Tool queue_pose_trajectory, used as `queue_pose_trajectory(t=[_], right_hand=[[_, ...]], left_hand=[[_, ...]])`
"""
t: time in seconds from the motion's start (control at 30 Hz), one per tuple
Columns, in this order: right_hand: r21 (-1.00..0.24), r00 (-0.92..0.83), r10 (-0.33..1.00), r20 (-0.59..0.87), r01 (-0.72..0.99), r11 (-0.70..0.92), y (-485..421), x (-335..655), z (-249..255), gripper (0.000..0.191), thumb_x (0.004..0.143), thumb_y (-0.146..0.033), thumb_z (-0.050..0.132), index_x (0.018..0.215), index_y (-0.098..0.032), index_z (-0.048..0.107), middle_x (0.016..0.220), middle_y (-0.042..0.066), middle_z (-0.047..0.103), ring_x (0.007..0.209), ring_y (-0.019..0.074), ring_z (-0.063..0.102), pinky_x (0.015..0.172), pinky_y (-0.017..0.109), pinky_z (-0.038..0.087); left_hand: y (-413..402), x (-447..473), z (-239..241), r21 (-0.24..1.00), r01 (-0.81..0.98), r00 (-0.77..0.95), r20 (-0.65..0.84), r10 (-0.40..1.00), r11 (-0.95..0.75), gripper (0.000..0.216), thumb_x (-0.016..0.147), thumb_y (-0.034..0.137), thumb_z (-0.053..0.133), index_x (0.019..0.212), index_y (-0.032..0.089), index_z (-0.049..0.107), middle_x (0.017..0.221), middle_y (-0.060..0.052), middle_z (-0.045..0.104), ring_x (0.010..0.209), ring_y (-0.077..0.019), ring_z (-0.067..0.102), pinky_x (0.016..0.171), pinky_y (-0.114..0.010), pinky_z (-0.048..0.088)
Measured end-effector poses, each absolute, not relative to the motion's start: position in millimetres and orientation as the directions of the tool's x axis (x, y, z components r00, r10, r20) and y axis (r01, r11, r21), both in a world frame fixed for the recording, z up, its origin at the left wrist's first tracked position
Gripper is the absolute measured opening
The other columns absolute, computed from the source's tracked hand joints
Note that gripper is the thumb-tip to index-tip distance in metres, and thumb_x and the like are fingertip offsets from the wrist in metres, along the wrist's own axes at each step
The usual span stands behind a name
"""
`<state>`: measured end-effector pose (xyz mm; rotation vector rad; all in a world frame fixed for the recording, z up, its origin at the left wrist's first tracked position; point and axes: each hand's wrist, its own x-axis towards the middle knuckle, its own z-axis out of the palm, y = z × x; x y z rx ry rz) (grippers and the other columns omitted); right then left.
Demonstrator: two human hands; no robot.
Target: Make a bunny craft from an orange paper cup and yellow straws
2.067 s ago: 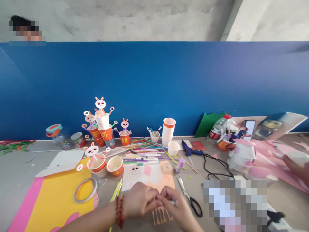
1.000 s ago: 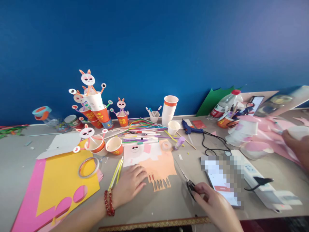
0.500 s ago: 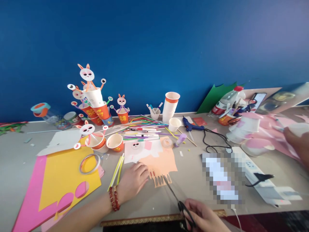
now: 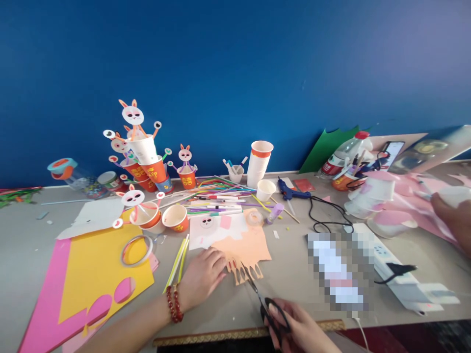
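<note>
My right hand (image 4: 294, 326) is closed around the handles of black-handled scissors (image 4: 259, 294) at the table's front edge. The blades reach the lower edge of a pale orange sheet of paper (image 4: 245, 245), among narrow leaf-shaped cut-outs. On the left side of that sheet lies my left hand (image 4: 206, 269), fingers bent together and holding the paper's edge; the fingertips' grip is partly hidden. A red bead bracelet (image 4: 174, 304) circles the wrist. Under the orange paper is a white sheet (image 4: 200, 233) with a drawn bunny face.
Paper-cup bunnies (image 4: 147, 171) stand at the back left. Several straws and pens (image 4: 221, 196) lie mid-table. A blue glue gun (image 4: 294, 192), a phone (image 4: 336, 269) and a power strip (image 4: 390, 264) are on the right. Another person's hand (image 4: 451, 220) holds a white cup.
The scissors and my right hand have moved a little left, and the blades now sit further left along the cut edge of the orange paper. My left hand stays in place.
</note>
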<state>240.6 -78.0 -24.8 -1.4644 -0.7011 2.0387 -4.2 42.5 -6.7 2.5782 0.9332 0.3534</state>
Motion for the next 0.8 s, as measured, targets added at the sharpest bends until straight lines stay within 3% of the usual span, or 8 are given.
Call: queue_pose_trajectory(t=[0.07, 0.13, 0.23, 0.3, 0.37, 0.5, 0.67, 0.8], right_hand=[[-0.682, -0.283, 0.69, -0.667, -0.141, -0.717, -78, 239, -25, 0.069, 0.068, -0.083, 0.065, 0.08, -0.016, 0.053, 0.053, -0.001, 0.062, 0.028, 0.0051, 0.049, 0.026, 0.011, 0.028], [-0.695, -0.269, 0.707, -0.655, -0.154, -0.702, -78, 238, -24, 0.067, 0.071, -0.081, 0.064, 0.08, -0.016, 0.053, 0.054, -0.001, 0.062, 0.028, 0.0043, 0.048, 0.027, 0.011, 0.027], [-0.707, -0.229, 0.722, -0.652, -0.159, -0.689, -79, 234, -23, 0.065, 0.073, -0.08, 0.064, 0.079, -0.016, 0.051, 0.053, -0.003, 0.061, 0.028, 0.0033, 0.046, 0.028, 0.011, 0.026], [-0.72, -0.221, 0.734, -0.642, -0.156, -0.676, -79, 231, -23, 0.066, 0.072, -0.08, 0.063, 0.079, -0.017, 0.051, 0.052, -0.003, 0.06, 0.028, 0.0029, 0.045, 0.028, 0.01, 0.026], [-0.735, -0.233, 0.744, -0.626, -0.144, -0.663, -79, 229, -26, 0.066, 0.072, -0.081, 0.062, 0.08, -0.016, 0.05, 0.054, -0.003, 0.061, 0.028, 0.0029, 0.045, 0.028, 0.011, 0.026], [-0.754, -0.258, 0.746, -0.614, -0.088, -0.651, -79, 229, -33, 0.072, 0.068, -0.089, 0.057, 0.079, -0.018, 0.047, 0.054, -0.003, 0.061, 0.027, 0.0037, 0.046, 0.028, 0.012, 0.025], [-0.775, -0.244, 0.756, -0.608, -0.025, -0.631, -84, 234, -29, 0.067, 0.075, -0.085, 0.056, 0.081, -0.019, 0.044, 0.059, -0.003, 0.062, 0.033, 0.0029, 0.048, 0.033, 0.012, 0.027], [-0.79, -0.227, 0.768, -0.599, 0.01, -0.613, -89, 238, -25, 0.07, 0.072, -0.088, 0.055, 0.08, -0.02, 0.046, 0.058, -0.003, 0.059, 0.036, 0.0034, 0.044, 0.036, 0.015, 0.022]], left_hand=[[40, -5, -6, 0.522, 0.592, 0.674, 0.097, 0.732, -0.615, 0.009, 0.092, 0.022, 0.058, 0.101, 0.02, 0.06, 0.106, -0.008, 0.067, 0.098, -0.0257, 0.063, 0.086, -0.04, 0.052], [38, -6, -5, 0.669, 0.609, 0.568, 0.006, 0.823, -0.426, 0.008, 0.092, 0.027, 0.058, 0.093, 0.02, 0.06, 0.094, -0.005, 0.068, 0.078, -0.0201, 0.065, 0.073, -0.033, 0.052], [37, -5, -5, 0.868, 0.494, 0.507, -0.335, 0.794, 0.05, 0.029, 0.094, 0.045, 0.052, 0.082, 0.019, 0.058, 0.077, -0.002, 0.067, 0.046, -0.0097, 0.052, 0.046, -0.024, 0.04], [38, -3, -7, 0.86, 0.34, 0.528, -0.51, 0.679, 0.381, 0.039, 0.091, 0.057, 0.052, 0.087, 0.019, 0.056, 0.08, -0.002, 0.07, 0.039, -0.0072, 0.05, 0.038, -0.02, 0.033], [39, 0, -8, 0.79, 0.18, 0.537, -0.578, 0.615, 0.585, 0.046, 0.084, 0.063, 0.06, 0.096, 0.019, 0.055, 0.088, -0.006, 0.073, 0.045, -0.009, 0.058, 0.038, -0.018, 0.036], [43, 12, -8, 0.712, 0.006, 0.506, -0.608, 0.612, 0.703, 0.05, 0.076, 0.06, 0.073, 0.096, 0.017, 0.056, 0.088, -0.009, 0.076, 0.065, -0.0158, 0.071, 0.046, -0.019, 0.046], [45, 24, -11, 0.607, -0.123, 0.488, -0.652, 0.581, 0.785, 0.04, 0.075, 0.044, 0.08, 0.091, 0.016, 0.058, 0.085, -0.01, 0.077, 0.076, -0.0211, 0.075, 0.052, -0.022, 0.05], [41, 30, -15, 0.562, -0.21, 0.45, -0.671, 0.589, 0.8, 0.034, 0.074, 0.036, 0.082, 0.092, 0.018, 0.059, 0.084, -0.007, 0.077, 0.083, -0.0218, 0.076, 0.056, -0.023, 0.052]])
